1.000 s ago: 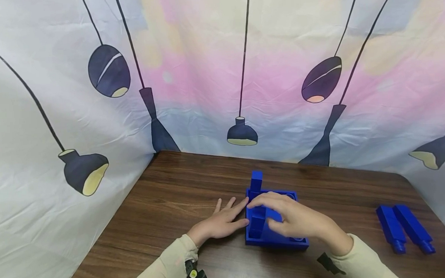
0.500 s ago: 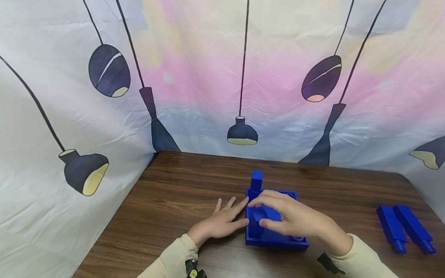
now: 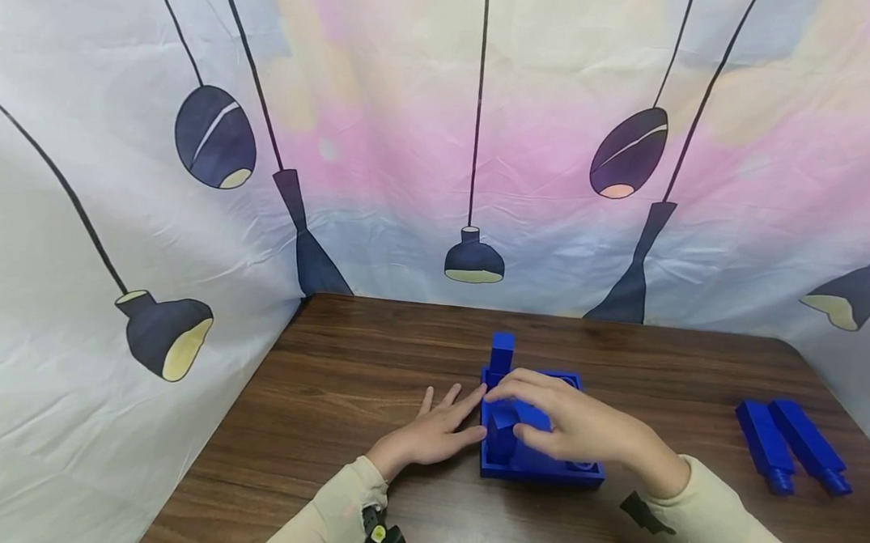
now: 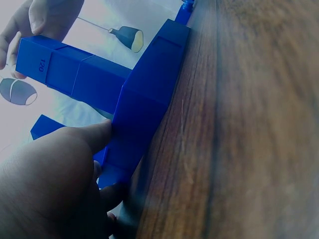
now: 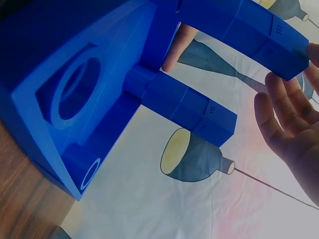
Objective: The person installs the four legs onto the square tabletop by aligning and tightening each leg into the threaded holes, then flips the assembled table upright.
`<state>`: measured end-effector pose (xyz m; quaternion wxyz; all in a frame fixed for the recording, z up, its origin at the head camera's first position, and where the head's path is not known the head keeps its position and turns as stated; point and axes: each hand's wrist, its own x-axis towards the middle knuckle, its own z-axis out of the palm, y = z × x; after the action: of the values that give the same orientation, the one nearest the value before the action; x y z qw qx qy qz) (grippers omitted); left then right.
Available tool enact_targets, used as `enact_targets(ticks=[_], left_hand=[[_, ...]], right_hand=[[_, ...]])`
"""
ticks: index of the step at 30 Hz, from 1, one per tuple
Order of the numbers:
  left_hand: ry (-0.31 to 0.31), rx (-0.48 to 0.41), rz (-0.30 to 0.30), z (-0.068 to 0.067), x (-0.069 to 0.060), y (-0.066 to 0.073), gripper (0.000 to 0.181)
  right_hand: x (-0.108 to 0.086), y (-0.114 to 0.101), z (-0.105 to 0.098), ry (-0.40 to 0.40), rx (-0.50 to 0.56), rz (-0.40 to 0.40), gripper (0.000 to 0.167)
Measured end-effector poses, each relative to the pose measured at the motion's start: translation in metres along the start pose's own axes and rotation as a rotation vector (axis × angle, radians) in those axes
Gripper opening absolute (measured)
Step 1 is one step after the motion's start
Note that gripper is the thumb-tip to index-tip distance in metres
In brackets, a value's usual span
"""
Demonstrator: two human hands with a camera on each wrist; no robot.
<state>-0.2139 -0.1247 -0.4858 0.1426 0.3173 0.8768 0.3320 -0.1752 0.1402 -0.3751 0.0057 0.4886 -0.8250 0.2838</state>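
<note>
A shallow blue rectangular base [image 3: 542,477] with a raised rim lies on the table, round sockets in its corners. Two square blue legs stand upright along its left side: the near leg [image 3: 502,435] and the far leg [image 3: 503,353]. My right hand [image 3: 576,419] reaches over the base, thumb and fingers around the top of the near leg. In the right wrist view, those fingertips touch the end of the leg marked 117. My left hand [image 3: 431,440] rests flat with spread, straight fingers, thumb and fingertips against the base's left side.
Two loose blue legs [image 3: 765,443] with threaded ends lie side by side at the table's right. In the right wrist view, an open ring socket [image 5: 77,94] shows at a right-hand corner. A printed cloth [image 3: 393,144] hangs behind the table [image 3: 351,356].
The near leg has turned about its upright axis, and my right thumb has shifted slightly beside it. My left hand and the base have stayed put.
</note>
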Motion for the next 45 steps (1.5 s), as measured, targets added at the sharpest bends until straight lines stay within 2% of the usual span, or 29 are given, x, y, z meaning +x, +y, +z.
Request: enact_targets(ticks=[9,23,27,33,38,45], left_hand=[[-0.014,0.04,-0.032,-0.0024,0.0005,0.0045,0.074],[-0.014,0.038,-0.033,-0.0031,0.001,0.0052,0.074],[-0.011,0.038,-0.024,-0.0031,0.0006,0.0051,0.075],[-0.007,0.012,-0.002,-0.0017,0.0005,0.003,0.08],[0.001,0.009,0.007,-0.0013,0.0006,0.0026,0.082],[-0.012,0.021,-0.018,-0.002,0.0011,0.0048,0.078]], right_hand=[[0.0002,0.0016,0.0006,0.003,0.008,0.001,0.047],[0.0,0.0011,0.0007,0.001,0.017,0.029,0.04],[0.0009,0.0002,0.0004,-0.002,-0.005,0.018,0.044],[0.0011,-0.0012,-0.0013,-0.029,-0.014,0.019,0.059],[0.0013,-0.0013,-0.0022,-0.037,-0.021,0.034,0.054],[0.0018,-0.0004,-0.0031,-0.039,-0.026,0.045,0.045]])
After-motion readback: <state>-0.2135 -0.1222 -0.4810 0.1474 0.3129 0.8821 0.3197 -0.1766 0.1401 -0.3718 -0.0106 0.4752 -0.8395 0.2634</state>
